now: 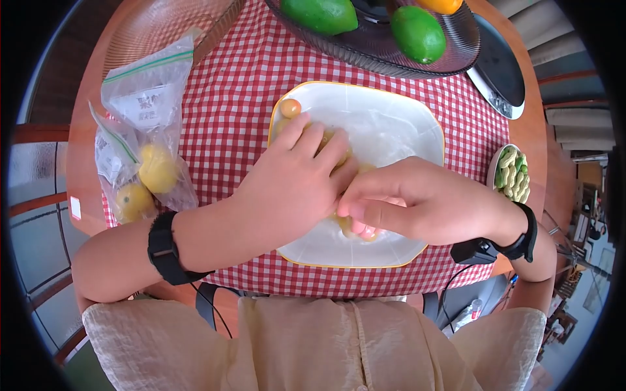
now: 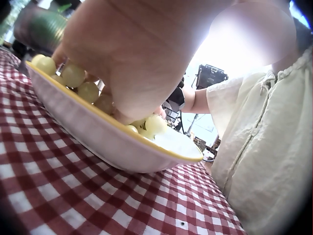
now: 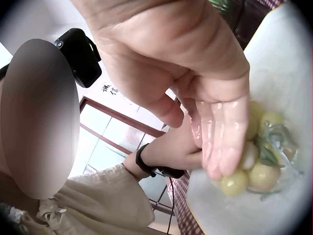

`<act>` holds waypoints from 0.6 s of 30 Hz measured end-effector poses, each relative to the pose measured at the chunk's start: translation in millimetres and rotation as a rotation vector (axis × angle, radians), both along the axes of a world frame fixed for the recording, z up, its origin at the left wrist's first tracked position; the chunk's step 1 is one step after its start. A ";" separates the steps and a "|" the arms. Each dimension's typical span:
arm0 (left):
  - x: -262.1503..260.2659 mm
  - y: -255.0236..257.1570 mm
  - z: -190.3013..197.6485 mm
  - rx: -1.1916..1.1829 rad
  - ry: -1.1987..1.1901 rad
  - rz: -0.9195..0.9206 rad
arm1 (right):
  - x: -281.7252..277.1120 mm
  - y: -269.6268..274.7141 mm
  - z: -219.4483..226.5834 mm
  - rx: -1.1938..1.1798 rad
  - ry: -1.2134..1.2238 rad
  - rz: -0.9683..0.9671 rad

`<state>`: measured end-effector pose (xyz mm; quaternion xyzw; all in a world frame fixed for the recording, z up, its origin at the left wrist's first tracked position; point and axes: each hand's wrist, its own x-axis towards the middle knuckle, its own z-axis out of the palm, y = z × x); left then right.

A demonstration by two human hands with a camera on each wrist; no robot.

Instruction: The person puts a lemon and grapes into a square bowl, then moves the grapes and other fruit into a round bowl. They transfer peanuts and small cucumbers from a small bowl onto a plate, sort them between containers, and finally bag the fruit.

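Clear bags (image 1: 147,107) of yellow fruit (image 1: 158,167) are lying at the left on the table's (image 1: 88,124) checked cloth (image 1: 222,98). The left hand (image 1: 287,179) is reaching over the white dish (image 1: 420,244), its grip spread above the grapes (image 3: 264,175), which are sitting inside. The right hand (image 1: 424,202) is touching them with straight fingers pressed together, thumb apart. Farther right, a small bowl (image 1: 490,171) is holding peanuts (image 1: 518,186).

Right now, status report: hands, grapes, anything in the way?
Left hand spread over the grapes. Right hand open, fingers at the grapes. Grapes in the dish, partly hidden by the hands. Nothing seen blocking; bags off left.
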<state>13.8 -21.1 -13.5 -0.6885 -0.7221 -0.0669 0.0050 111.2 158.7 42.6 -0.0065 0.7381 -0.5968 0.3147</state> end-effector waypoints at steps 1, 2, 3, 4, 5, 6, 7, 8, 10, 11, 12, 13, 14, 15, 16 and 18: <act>0.1 -0.4 2.1 -0.019 -0.020 -0.003 | 2.9 -0.4 3.3 0.059 0.058 -0.046; 0.2 -0.7 3.4 -0.037 -0.039 -0.006 | 2.9 0.5 7.0 0.059 0.060 -0.043; 0.6 -0.7 3.3 -0.036 -0.038 -0.004 | 2.8 1.3 10.7 0.187 0.154 -0.084; 1.3 -0.5 2.7 -0.012 -0.053 0.001 | 3.1 2.2 12.7 0.315 0.247 -0.126; 1.8 -0.2 2.6 0.012 -0.069 0.005 | 2.8 3.5 12.7 0.316 0.249 -0.126; 2.2 0.0 3.3 0.013 -0.068 0.006 | 1.6 5.2 11.6 0.382 0.312 -0.160; 2.5 -0.1 4.5 0.009 -0.067 0.004 | 1.0 6.7 10.2 0.446 0.377 -0.194; 2.5 -0.4 6.1 0.004 -0.064 0.003 | 1.6 8.5 7.0 0.445 0.380 -0.193; 0.4 -0.4 14.0 0.074 -0.088 -0.002 | 3.8 12.1 -3.2 0.639 0.544 -0.146; -0.7 -0.7 18.6 0.145 -0.114 -0.010 | 5.0 12.2 -7.1 0.634 0.547 -0.147; -1.1 -3.5 22.8 0.138 -0.112 -0.010 | 6.8 11.6 -10.9 0.623 0.649 -0.111; -1.0 -8.6 27.0 0.107 -0.114 0.021 | 8.6 10.3 -13.4 0.609 0.749 -0.076; -0.8 -13.5 30.9 0.076 -0.117 0.052 | 10.4 8.0 -14.5 0.600 0.749 -0.079; -1.1 -17.3 35.0 0.067 -0.116 0.051 | 12.3 5.0 -15.4 0.580 0.778 -0.020; -1.4 -20.7 39.0 -0.005 -0.159 0.027 | 13.6 3.1 -16.9 0.559 0.809 0.037; -0.6 -26.3 40.7 -0.089 -0.201 0.000 | 16.1 2.3 -21.1 0.582 0.821 0.093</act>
